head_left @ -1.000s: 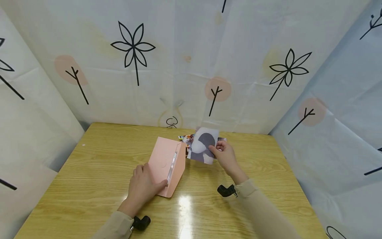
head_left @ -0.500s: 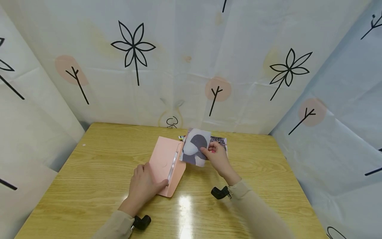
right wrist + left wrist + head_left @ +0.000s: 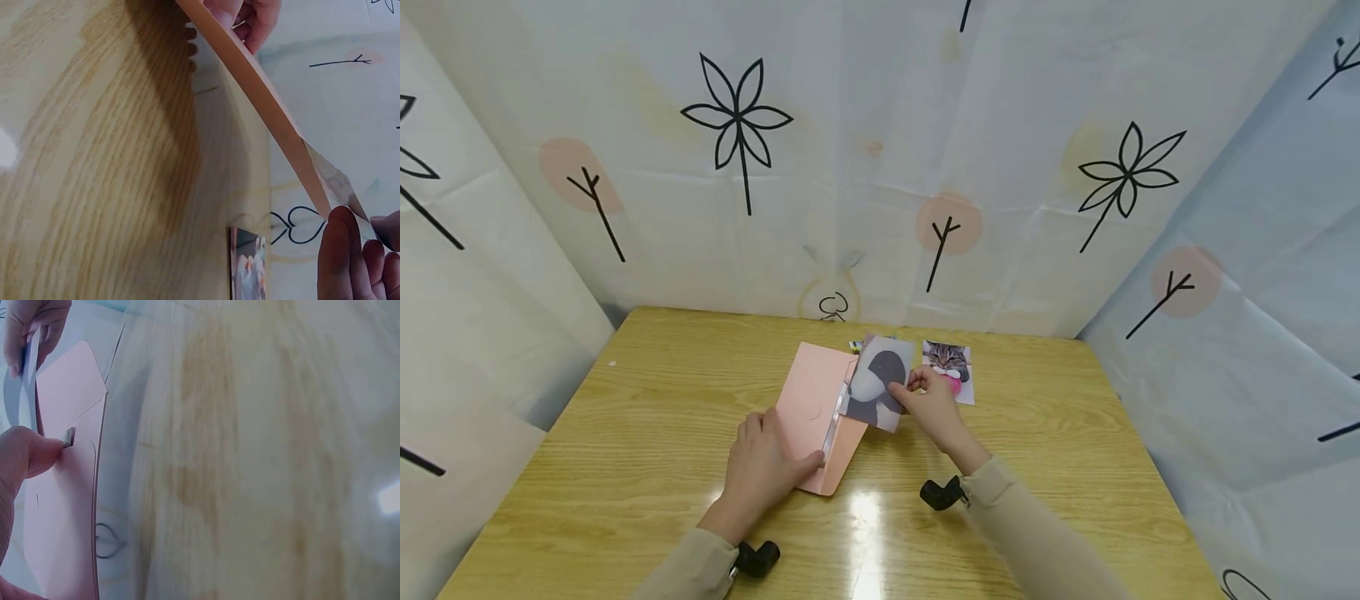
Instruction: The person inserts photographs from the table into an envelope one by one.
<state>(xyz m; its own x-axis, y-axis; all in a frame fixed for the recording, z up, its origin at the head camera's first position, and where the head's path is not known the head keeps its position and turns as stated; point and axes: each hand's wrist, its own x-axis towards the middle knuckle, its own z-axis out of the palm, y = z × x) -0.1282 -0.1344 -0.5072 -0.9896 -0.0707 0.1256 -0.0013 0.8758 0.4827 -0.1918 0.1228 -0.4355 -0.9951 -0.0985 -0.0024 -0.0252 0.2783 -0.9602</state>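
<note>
Grey-and-white card [image 3: 868, 387], pinched between thumb and fingers of the right hand [image 3: 936, 408], overlapping the right side of the pink envelope [image 3: 802, 400]. The left hand [image 3: 763, 462] grips the envelope, thumb beside its opening [image 3: 832, 425]. A cat photo [image 3: 950, 358] lies right of the envelope. Contact between card and opening cannot be judged clearly; a tilted approach could bend a corner, and a loosened left grip could let the envelope shift. No brand, label or writing is legible.

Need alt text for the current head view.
A person's left grip holds a pink envelope at a wooden table; the right grip pinches a grey-and-white card overlapping its flap. A cat photo lies to the right.
</note>
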